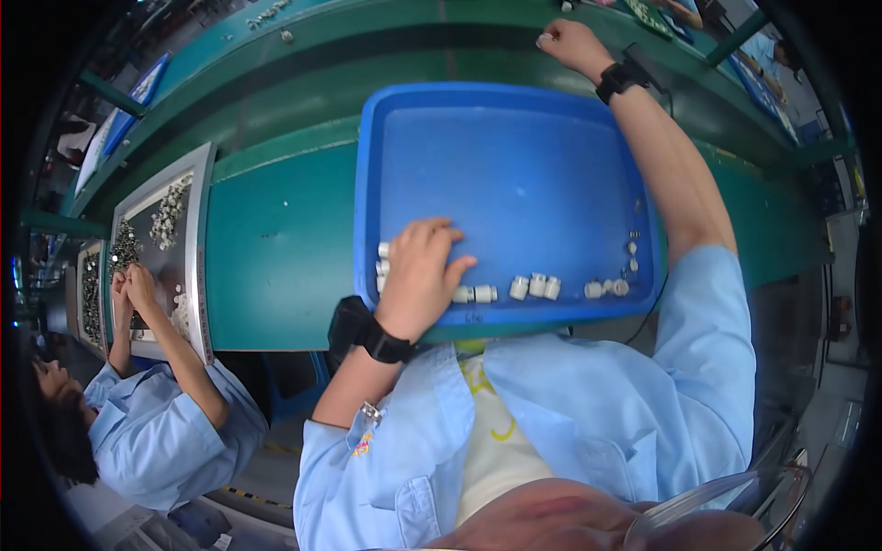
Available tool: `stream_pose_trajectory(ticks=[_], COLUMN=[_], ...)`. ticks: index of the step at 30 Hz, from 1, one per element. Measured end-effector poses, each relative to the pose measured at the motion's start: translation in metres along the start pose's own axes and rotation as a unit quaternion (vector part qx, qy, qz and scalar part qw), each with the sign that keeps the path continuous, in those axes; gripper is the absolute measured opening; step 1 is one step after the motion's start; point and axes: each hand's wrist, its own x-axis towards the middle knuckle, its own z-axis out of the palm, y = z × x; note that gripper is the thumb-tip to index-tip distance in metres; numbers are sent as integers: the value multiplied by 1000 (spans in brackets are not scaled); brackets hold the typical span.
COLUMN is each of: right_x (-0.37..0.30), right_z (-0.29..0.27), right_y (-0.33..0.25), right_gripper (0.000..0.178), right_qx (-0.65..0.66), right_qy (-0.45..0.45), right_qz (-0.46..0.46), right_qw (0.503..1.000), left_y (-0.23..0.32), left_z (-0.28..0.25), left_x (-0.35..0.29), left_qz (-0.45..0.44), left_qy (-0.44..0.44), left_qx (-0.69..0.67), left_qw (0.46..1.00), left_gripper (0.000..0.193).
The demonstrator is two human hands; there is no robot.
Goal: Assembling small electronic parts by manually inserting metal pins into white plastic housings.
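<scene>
A blue plastic tray point(514, 92) lies in front of me on the green bench. My left hand point(418, 275) is inside its near left corner, fingers and thumb apart, over small white cylindrical parts point(484, 293). Some of these show beyond its fingers along the left wall; what lies under the palm is hidden. More white cylinders point(536, 286) stand along the near wall, and smaller white pieces point(620, 287) are in the near right corner. Past the tray's far right corner, my right hand point(574, 48) is raised with fingers closed; a whitish bit at the fingertips is too small to name.
A green shelf edge point(276, 96) runs behind the tray. On the left, a person's hands point(133, 286) work over a metal-framed tray point(204, 239) of small metal and white parts. A dark cable point(669, 106) hangs at the right near my forearm.
</scene>
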Motion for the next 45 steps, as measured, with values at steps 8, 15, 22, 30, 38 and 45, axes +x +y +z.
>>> stream_pose_trajectory(ticks=[8, 15, 22, 30, 38, 45], right_x=[131, 163, 138, -100, -270, -324], right_z=[70, 119, 58, -30, -42, -51], right_y=[38, 85, 61, -82, -71, -57], right_gripper=[39, 46, 45, 33, 33, 30], right_qx=[-144, -112, 53, 215, 73, 97], right_qy=[7, 5, 43, -316, -279, -178], right_qz=[169, 153, 162, -82, -21, 46], right_qw=[975, 982, 984, 921, 957, 978], left_y=[-17, -32, -35, -29, -17, 50], left_z=[-33, -35, -33, -23, 24, 54], left_x=[12, 14, 13, 4, 3, 20], left_qz=[-19, -27, -16, -10, 25, 40], left_qy=[-47, -78, -84, -83, -52, -195], left_qx=[26, 15, 15, 13, 35, 51], left_qw=[998, 996, 996, 996, 998, 979], left_gripper=[29, 29, 30, 34, 32, 26])
